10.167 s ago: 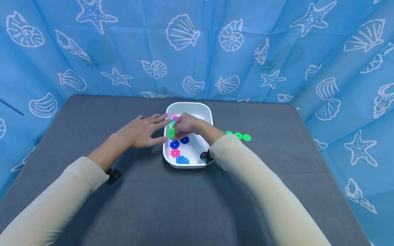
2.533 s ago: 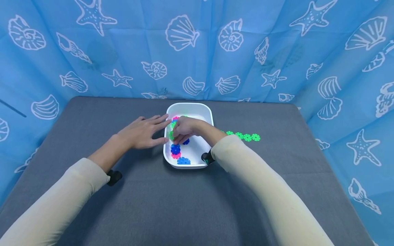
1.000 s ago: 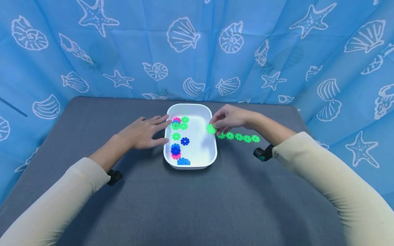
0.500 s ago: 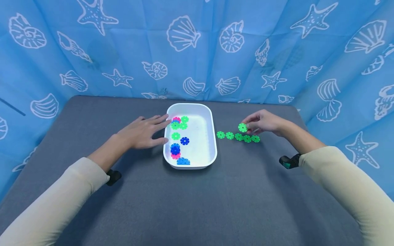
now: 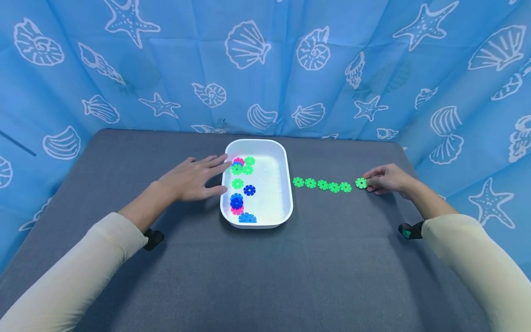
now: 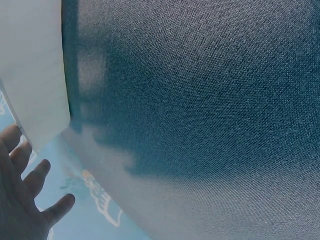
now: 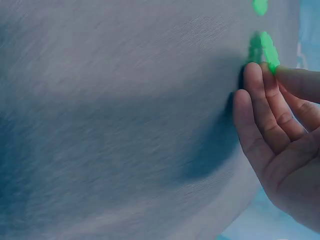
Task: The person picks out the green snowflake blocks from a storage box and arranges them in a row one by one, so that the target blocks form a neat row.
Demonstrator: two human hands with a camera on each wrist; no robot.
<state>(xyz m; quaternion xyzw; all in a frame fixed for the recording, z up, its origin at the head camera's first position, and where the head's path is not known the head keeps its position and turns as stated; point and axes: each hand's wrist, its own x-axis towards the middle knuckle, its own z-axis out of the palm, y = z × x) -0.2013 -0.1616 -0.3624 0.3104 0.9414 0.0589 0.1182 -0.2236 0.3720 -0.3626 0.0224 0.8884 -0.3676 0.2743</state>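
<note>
My right hand (image 5: 386, 179) pinches a green snowflake disc (image 5: 361, 183) between thumb and fingers. In the right wrist view the pinched green disc (image 7: 269, 52) is tilted just over the cloth, its shadow beside it. To its left a row of several green snowflake discs (image 5: 322, 184) lies on the table, a gap apart from the held one. My left hand (image 5: 191, 179), fingers spread and straight, rests at the left rim of the white tray (image 5: 289, 203). In the left wrist view the left hand (image 6: 25, 190) appears beside the tray's outer wall (image 6: 37, 65).
Along the tray's left side lie green discs (image 5: 238, 183), dark blue discs (image 5: 249, 190), pink discs (image 5: 237, 210) and lighter blue discs (image 5: 247, 218), some overlapping. Grey cloth covers the table (image 5: 265, 276). A blue shell-print curtain (image 5: 265, 69) hangs behind it.
My right hand reached into the tray, came out with a green disc and carried it rightward past the row's right end, then lower. Earlier the row gained a disc. My left hand stayed put.
</note>
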